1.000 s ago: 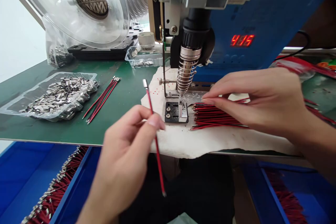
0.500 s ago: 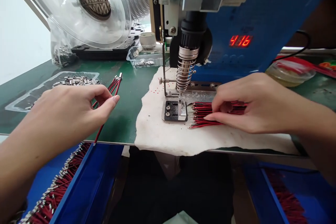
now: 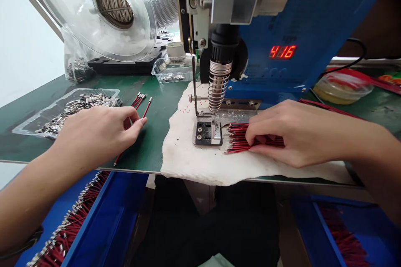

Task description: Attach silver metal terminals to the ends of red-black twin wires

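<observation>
My left hand (image 3: 98, 131) is closed, thumb and fingertips pinching a thin red wire (image 3: 147, 107) with a small metal cap on its far end. Beside it, several other capped red wires (image 3: 137, 99) lie on the green table, partly hidden behind my fingers. My right hand (image 3: 282, 133) is closed over a bundle of red and black wires (image 3: 237, 137) on a white cloth, its fingertips gripping some of them; how many is hidden. The bare wire ends point left, close to the small metal fixture (image 3: 208, 132) beneath the machine's spring-loaded tip (image 3: 219, 87).
A clear tray (image 3: 84, 102) of loose metal caps sits behind my left hand. The blue machine (image 3: 278, 73) displays 416. Blue bins (image 3: 103, 217) holding wires stand below the table edge. A clear fume hood (image 3: 75, 12) and a round container (image 3: 343, 87) are farther back.
My left hand has shifted slightly, and the capped wire it pinches now stands apart from the others. My right hand has moved a little left along the bundle. The view has shifted slightly.
</observation>
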`<state>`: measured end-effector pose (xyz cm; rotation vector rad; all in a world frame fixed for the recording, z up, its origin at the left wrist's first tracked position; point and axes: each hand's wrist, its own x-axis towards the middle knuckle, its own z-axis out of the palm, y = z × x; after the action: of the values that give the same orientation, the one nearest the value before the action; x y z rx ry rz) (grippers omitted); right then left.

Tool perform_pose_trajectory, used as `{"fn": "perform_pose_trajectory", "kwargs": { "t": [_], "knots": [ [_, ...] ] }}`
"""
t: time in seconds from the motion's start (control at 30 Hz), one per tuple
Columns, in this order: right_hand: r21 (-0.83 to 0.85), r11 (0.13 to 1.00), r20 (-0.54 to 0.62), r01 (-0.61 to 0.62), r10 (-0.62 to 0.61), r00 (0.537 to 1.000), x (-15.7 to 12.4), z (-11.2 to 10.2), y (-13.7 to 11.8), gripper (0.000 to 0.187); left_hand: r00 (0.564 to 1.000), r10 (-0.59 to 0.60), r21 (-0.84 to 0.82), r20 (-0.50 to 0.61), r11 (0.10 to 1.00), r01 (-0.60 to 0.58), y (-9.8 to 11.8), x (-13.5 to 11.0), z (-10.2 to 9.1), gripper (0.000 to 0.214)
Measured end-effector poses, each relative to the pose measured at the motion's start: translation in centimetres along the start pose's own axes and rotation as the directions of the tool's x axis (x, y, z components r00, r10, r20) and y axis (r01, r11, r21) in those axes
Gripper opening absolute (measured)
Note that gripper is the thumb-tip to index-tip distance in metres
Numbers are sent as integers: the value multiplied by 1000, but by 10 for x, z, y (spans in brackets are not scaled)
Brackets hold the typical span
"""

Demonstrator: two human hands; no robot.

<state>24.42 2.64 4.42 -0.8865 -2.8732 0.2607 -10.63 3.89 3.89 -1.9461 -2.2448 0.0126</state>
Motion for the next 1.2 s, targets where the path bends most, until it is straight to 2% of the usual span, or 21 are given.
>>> {"fn": "perform_pose_trajectory", "kwargs": {
  "t": [0.1,0.2,0.33,0.6,0.77,1.2],
  "knots": [
    [5,1000,37,-13,12,999,0,-2,-1,15,994,80,80,77,993,-86,1,-1,-4,42],
    [17,1000,27,2,-2,1000,1,-3,0,17,992,70,145,109,986,-85,3,-1,-9,45],
    [34,999,-33,40,-39,999,1,-3,0,17,994,53,203,97,977,-71,5,3,-11,49],
    [26,996,-118,85,-82,990,0,-1,-2,19,995,60,166,80,983,-73,3,14,-8,57],
    [17,996,-132,91,-88,987,1,0,0,17,993,92,200,69,974,-104,4,13,-9,62],
    [27,996,-128,89,-84,988,1,1,0,17,994,103,283,37,953,-109,1,18,-4,56]
  ]
}}
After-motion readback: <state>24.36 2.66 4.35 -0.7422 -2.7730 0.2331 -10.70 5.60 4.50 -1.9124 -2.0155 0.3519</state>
